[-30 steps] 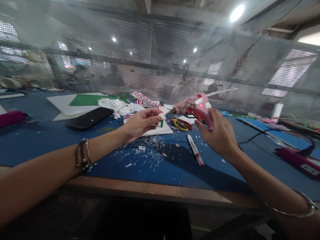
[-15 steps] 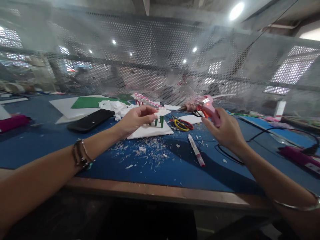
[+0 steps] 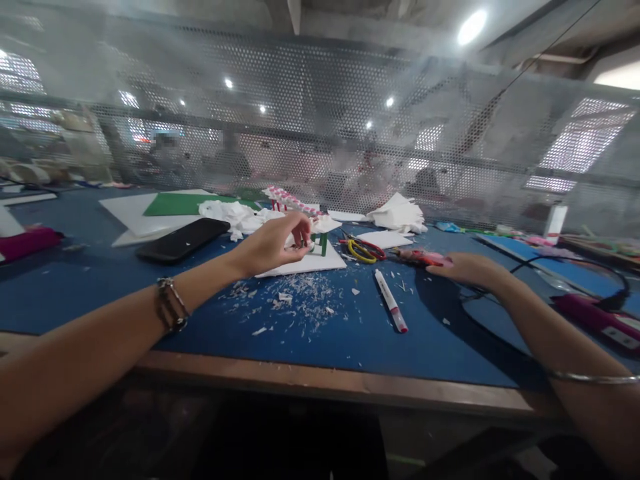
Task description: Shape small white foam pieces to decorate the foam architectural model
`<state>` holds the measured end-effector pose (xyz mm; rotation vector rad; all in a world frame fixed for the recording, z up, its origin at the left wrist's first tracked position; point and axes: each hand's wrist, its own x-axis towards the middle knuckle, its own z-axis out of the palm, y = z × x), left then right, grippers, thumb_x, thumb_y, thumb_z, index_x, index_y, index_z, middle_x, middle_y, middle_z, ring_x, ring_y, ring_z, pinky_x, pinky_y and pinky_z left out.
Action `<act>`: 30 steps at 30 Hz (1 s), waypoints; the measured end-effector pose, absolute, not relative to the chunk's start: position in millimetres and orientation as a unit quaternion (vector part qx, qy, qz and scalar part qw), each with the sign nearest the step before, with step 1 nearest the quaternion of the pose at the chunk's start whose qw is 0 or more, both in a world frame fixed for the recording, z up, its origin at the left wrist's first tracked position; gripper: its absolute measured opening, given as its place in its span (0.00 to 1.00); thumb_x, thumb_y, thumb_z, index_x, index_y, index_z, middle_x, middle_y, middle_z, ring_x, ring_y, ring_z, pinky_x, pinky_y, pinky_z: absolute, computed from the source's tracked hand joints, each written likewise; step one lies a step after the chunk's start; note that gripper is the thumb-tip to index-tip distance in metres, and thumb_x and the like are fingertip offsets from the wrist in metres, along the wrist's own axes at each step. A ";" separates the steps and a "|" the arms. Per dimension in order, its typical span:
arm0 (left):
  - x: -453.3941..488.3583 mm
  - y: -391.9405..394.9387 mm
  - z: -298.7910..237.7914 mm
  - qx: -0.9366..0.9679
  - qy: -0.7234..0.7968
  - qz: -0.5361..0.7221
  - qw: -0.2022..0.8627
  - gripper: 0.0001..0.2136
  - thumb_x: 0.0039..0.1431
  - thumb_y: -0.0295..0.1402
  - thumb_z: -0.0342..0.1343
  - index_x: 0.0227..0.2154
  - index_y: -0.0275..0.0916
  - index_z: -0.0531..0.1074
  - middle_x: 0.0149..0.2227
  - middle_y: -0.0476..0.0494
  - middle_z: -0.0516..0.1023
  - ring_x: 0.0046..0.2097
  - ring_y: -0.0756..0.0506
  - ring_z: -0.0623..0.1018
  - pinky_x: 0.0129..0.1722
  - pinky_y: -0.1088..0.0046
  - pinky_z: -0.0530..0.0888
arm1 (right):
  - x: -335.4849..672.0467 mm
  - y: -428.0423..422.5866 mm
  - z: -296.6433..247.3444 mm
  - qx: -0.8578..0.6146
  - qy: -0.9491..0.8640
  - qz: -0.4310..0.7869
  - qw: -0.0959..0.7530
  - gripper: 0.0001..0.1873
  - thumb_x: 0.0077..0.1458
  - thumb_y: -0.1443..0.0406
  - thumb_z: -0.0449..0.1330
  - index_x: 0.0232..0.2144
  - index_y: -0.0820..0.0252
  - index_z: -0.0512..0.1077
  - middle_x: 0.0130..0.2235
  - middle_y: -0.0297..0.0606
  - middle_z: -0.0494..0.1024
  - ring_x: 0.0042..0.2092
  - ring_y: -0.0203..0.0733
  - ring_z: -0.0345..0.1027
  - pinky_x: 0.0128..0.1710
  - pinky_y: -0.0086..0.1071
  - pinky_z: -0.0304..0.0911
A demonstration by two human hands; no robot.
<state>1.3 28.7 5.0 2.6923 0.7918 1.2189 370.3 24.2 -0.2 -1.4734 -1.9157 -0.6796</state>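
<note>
My left hand (image 3: 280, 243) reaches over the blue table mat, fingers pinched together on a small foam model (image 3: 320, 233) with a white top and green legs. The model stands on a white foam board (image 3: 310, 265). My right hand (image 3: 470, 268) lies low, palm down, over the handle of a pink glue gun (image 3: 417, 257). The gun rests flat on the mat with its nozzle pointing left. Its grip is mostly hidden under my fingers.
A red-and-white marker (image 3: 391, 309) and white foam scraps (image 3: 295, 300) lie in front. Yellow and red scissors (image 3: 365, 250), a black phone (image 3: 183, 239), crumpled white paper (image 3: 397, 215) and green and white sheets (image 3: 170, 203) sit further back. A perforated metal screen (image 3: 320, 120) closes the far side.
My right hand has lowered the glue gun from mid-air down onto the mat at the right. My left hand has moved down onto the model on the foam board.
</note>
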 end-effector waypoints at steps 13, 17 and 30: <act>18.4 16.0 -1.6 0.905 0.157 0.326 0.224 0.13 0.46 0.29 0.54 0.34 0.39 0.55 0.26 0.50 0.68 0.26 0.52 0.69 0.26 0.77 0.67 | 207.4 -31.6 51.7 -0.252 -0.959 -0.065 0.112 0.14 0.55 0.69 0.46 0.39 0.59 0.70 0.36 0.39 0.71 0.35 0.34 0.63 0.33 0.27 0.56; 19.6 13.5 -2.5 0.915 0.157 0.294 0.226 0.13 0.45 0.28 0.53 0.33 0.40 0.56 0.23 0.53 0.66 0.24 0.52 0.68 0.25 0.78 0.66 | 195.7 -20.3 47.0 -0.268 -0.961 -0.072 0.002 0.14 0.55 0.66 0.48 0.41 0.56 0.69 0.38 0.39 0.74 0.34 0.37 0.64 0.30 0.29 0.54; 17.0 15.4 -4.5 0.932 0.152 0.263 0.197 0.20 0.45 0.31 0.54 0.41 0.38 0.55 0.24 0.49 0.69 0.21 0.52 0.66 0.22 0.78 0.63 | 184.5 -15.5 52.8 -0.252 -0.958 -0.093 -0.103 0.14 0.53 0.67 0.52 0.42 0.54 0.69 0.37 0.39 0.76 0.32 0.38 0.67 0.26 0.29 0.54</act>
